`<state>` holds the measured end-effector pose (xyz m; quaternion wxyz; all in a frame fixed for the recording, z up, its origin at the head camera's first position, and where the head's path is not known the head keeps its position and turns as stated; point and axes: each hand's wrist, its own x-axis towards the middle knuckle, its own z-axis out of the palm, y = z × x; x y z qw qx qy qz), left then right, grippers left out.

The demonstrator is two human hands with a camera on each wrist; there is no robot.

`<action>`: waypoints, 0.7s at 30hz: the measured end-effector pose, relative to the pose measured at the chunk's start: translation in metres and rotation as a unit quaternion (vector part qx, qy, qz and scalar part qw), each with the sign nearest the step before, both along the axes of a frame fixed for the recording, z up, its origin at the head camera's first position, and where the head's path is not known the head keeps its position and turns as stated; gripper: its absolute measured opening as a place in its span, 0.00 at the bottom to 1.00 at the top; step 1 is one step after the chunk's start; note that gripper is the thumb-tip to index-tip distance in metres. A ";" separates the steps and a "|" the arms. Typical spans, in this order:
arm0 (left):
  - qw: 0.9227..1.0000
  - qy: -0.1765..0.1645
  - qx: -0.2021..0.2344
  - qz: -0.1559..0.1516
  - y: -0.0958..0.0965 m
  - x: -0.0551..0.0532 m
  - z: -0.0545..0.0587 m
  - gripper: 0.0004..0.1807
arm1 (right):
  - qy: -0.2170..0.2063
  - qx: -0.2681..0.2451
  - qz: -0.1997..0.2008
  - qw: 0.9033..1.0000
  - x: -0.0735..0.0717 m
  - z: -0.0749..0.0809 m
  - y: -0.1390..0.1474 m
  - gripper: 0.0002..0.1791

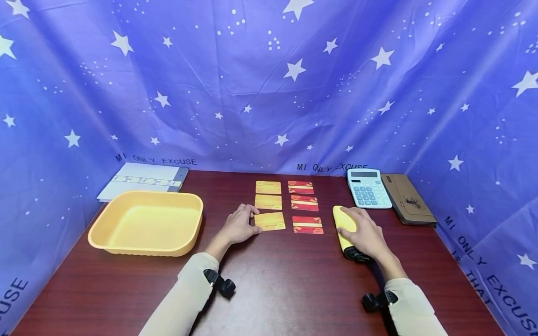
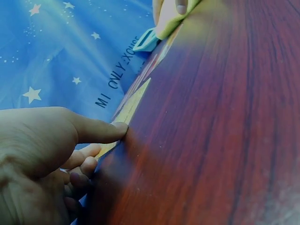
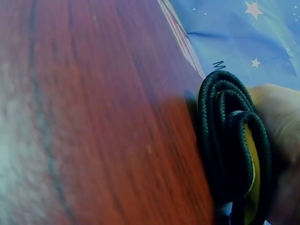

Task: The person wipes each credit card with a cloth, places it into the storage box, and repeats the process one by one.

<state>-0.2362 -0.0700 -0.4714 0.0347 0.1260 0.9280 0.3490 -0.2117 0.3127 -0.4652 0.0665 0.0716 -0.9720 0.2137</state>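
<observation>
My left hand point(image 1: 238, 225) touches the left side of the nearest yellow card point(image 1: 271, 222), index finger by the far corner and thumb by the near one. In the left wrist view the thumb point(image 2: 101, 130) lies straight against the card's edge, with the other fingers loosely bent. That card lies slightly turned, nearest in a column of three yellow cards point(image 1: 268, 187). Beside it runs a column of three red cards point(image 1: 308, 225) with pale stripes. My right hand point(image 1: 364, 233) grips a folded yellow cloth point(image 1: 342, 219) on the table; its black edging point(image 3: 225, 140) shows in layers in the right wrist view.
A yellow plastic basin point(image 1: 145, 249) stands at the left, in front of a white folder-like item point(image 1: 140, 175). At the back right are a light blue calculator point(image 1: 370, 189) and a brown notebook point(image 1: 405, 200). A starry blue curtain point(image 1: 252, 70) surrounds the dark red table point(image 1: 269, 280).
</observation>
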 end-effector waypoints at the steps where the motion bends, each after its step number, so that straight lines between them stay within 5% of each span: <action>1: 1.000 0.001 0.002 0.004 0.000 0.001 0.000 0.26 | 0.005 -0.004 0.001 1.000 0.000 0.000 -0.001 0.35; 10: 0.999 0.036 0.014 -0.004 -0.001 0.008 0.001 0.29 | 0.037 -0.056 0.015 0.998 0.006 0.002 -0.004 0.33; 15: 0.994 0.043 0.093 -0.029 -0.006 0.010 0.008 0.24 | 0.078 -0.112 0.050 0.989 0.006 0.013 -0.018 0.33; 21: 0.973 0.029 0.227 -0.016 -0.007 0.009 0.020 0.23 | 0.112 -0.163 0.060 0.978 0.006 0.027 -0.037 0.33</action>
